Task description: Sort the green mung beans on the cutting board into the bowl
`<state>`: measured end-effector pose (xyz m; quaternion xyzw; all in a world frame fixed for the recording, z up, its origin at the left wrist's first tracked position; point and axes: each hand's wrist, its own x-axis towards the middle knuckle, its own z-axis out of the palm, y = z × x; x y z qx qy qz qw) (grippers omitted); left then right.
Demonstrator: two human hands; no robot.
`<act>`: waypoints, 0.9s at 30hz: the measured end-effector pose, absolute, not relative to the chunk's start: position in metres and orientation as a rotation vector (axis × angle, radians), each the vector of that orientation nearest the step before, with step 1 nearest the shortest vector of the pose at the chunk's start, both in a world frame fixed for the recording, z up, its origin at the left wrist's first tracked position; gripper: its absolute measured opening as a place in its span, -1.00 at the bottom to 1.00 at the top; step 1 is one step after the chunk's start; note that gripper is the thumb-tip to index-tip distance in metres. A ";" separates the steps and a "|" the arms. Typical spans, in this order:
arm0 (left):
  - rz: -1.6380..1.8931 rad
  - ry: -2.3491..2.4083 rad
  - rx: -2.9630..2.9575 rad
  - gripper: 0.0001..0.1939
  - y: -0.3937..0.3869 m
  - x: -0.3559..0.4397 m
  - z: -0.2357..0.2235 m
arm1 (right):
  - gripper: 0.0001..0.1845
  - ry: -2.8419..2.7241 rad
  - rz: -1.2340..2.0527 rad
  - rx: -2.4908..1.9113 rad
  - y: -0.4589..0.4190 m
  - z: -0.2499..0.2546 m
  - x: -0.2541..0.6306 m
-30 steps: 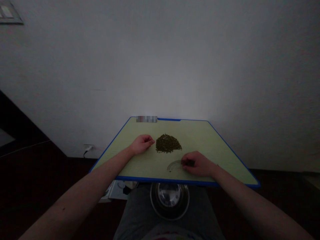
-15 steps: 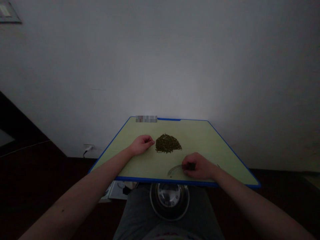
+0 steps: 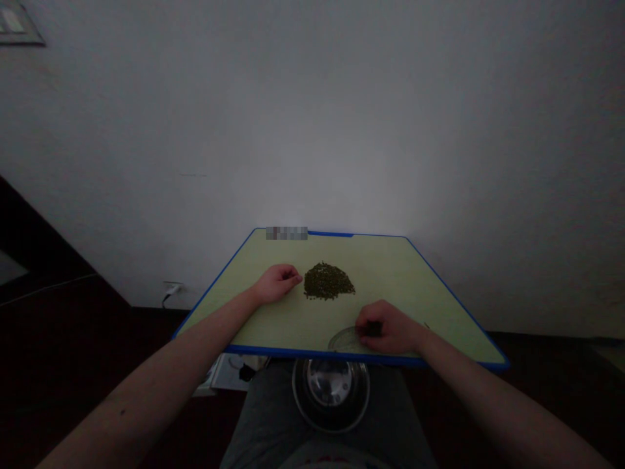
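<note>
A heap of small green beans or seeds (image 3: pixel 328 281) lies in the middle of a pale yellow-green table top (image 3: pixel 381 260). Just left of the heap rests my left hand (image 3: pixel 279 283), fingers curled and thumb against forefinger; whether anything is between them is hidden. Near the front edge, my right hand (image 3: pixel 385 327) is closed at the side of a thin, see-through piece with a rounded edge (image 3: pixel 344 339). Its fingers cover the rest of that piece, and its exact kind is unclear. A dark gap shows inside the curled right fingers.
A shiny metal bowl (image 3: pixel 331 417) sits on my lap below the table's blue front edge (image 3: pixel 312 355). A wall stands behind the table. On the left are a plugged-in wall socket (image 3: pixel 172 288) and a light tray-like thing (image 3: pixel 227 374) under the table.
My right hand has shifted very slightly toward the front edge. The see-through piece has tilted or slid nearer that edge, showing more of its face. My left hand and the heap look unchanged.
</note>
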<state>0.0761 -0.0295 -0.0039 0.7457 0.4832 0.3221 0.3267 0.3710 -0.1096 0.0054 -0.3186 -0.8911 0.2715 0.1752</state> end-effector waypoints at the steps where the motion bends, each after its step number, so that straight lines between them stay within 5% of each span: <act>1: 0.841 1.266 1.954 -0.70 -0.029 0.076 -0.004 | -0.90 -2.528 0.767 -0.903 -0.110 0.005 0.371; 27: 0.840 1.258 2.012 -0.68 -0.029 0.076 -0.004 | -0.90 -2.525 0.820 -0.801 -0.105 0.002 0.373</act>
